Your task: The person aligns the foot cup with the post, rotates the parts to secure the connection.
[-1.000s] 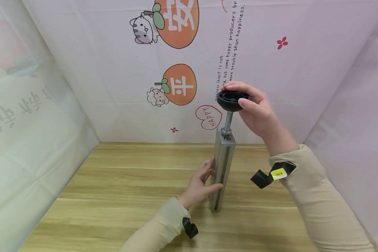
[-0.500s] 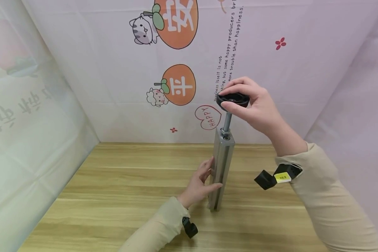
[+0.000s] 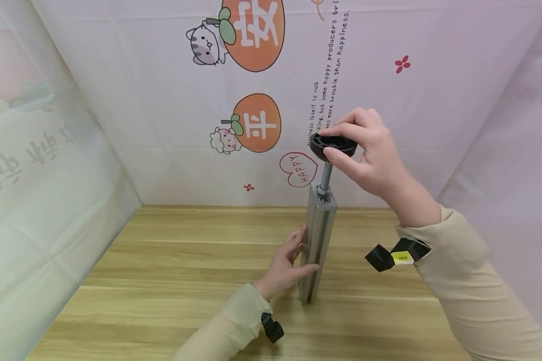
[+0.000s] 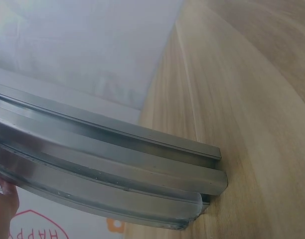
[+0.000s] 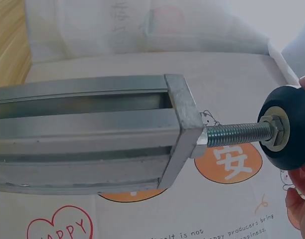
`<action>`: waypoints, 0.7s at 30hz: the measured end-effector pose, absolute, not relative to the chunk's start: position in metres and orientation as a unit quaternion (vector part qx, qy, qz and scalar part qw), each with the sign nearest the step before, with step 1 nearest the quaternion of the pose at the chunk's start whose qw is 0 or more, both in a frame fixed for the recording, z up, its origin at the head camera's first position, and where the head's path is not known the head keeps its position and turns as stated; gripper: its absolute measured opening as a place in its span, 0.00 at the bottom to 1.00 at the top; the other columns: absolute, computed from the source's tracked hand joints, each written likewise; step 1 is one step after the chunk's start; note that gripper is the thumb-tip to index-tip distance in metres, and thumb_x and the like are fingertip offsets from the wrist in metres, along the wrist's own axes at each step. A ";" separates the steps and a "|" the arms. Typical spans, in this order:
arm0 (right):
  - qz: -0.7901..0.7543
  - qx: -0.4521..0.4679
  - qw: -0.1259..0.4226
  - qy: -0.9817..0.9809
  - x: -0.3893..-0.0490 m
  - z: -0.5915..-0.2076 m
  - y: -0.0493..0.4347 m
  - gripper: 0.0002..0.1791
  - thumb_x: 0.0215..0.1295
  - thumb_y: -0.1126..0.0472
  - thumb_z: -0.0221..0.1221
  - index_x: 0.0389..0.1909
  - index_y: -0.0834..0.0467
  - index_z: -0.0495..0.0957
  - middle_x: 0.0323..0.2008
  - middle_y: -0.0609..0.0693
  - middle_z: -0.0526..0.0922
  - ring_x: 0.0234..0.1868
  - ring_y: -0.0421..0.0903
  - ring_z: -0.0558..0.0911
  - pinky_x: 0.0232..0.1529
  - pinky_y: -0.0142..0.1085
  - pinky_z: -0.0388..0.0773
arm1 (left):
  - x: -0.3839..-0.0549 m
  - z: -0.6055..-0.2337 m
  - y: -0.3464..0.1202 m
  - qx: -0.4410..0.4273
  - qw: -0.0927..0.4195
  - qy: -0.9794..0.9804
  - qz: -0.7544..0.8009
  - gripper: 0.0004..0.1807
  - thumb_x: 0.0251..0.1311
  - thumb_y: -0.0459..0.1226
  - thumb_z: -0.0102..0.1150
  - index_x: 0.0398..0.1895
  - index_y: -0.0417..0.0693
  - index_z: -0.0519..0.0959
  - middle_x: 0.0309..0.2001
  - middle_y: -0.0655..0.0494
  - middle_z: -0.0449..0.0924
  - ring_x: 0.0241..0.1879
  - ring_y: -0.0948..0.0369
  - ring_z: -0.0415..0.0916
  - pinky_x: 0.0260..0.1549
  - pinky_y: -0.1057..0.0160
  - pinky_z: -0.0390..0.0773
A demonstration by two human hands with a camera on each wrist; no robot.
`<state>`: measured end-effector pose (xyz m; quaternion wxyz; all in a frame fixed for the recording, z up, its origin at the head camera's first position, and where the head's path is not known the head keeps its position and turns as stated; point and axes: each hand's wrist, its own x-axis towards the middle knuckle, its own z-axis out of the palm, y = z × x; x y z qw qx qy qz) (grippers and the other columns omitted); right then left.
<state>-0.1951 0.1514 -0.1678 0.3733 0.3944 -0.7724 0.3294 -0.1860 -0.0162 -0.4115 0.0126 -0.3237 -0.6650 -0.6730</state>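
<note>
A silver aluminium profile (image 3: 318, 235) stands upright on the wooden table, tilted slightly, with slots along its sides. My left hand (image 3: 282, 268) holds its lower part, thumb on the near face and fingers round the left side. Above the profile's end plate (image 5: 186, 107) rises a threaded rod (image 5: 237, 134), topped by a round black levelling foot (image 3: 317, 149). My right hand (image 3: 377, 153) pinches this foot by the rim between thumb and fingers. In the right wrist view, a hex nut (image 5: 278, 130) sits against the foot, and bare thread shows between it and the plate.
The wooden table (image 3: 176, 271) runs back to a printed white cloth (image 3: 162, 125) hanging close behind the profile. More cloth walls stand at left and right. Each wrist carries a black camera mount (image 3: 379, 257).
My right hand has shifted its fingers round the foot's rim, the thumb coming further left, and the forearm has swung slightly right. The profile and my left hand have stayed in place.
</note>
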 end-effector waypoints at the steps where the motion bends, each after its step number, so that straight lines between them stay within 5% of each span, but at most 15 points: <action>1: 0.328 0.387 0.373 -0.777 -0.194 -0.167 0.151 0.15 0.52 0.60 0.59 0.39 0.65 0.84 0.33 0.60 0.75 0.38 0.42 0.63 0.39 0.32 0.56 | -0.186 -0.411 -0.016 -0.325 0.015 -0.664 -0.673 0.45 0.52 0.21 0.62 0.72 0.38 0.51 0.68 0.40 0.55 0.64 0.63 0.59 0.68 0.50 0.59; 11: 0.291 0.276 0.408 -0.820 -0.177 -0.164 0.137 0.17 0.49 0.56 0.70 0.34 0.64 0.84 0.28 0.56 0.68 0.35 0.54 0.64 0.35 0.37 0.59 | -0.187 -0.412 -0.016 -0.331 0.018 -0.660 -0.674 0.46 0.52 0.21 0.62 0.72 0.37 0.50 0.66 0.39 0.56 0.62 0.72 0.59 0.67 0.50 0.58; 21: 0.315 0.310 0.446 -0.778 -0.185 -0.178 0.142 0.20 0.51 0.53 0.65 0.38 0.65 0.83 0.31 0.61 0.69 0.37 0.55 0.64 0.37 0.35 0.57 | -0.187 -0.412 -0.018 -0.326 0.003 -0.671 -0.666 0.45 0.54 0.24 0.62 0.73 0.40 0.50 0.68 0.42 0.54 0.66 0.58 0.57 0.68 0.51 0.58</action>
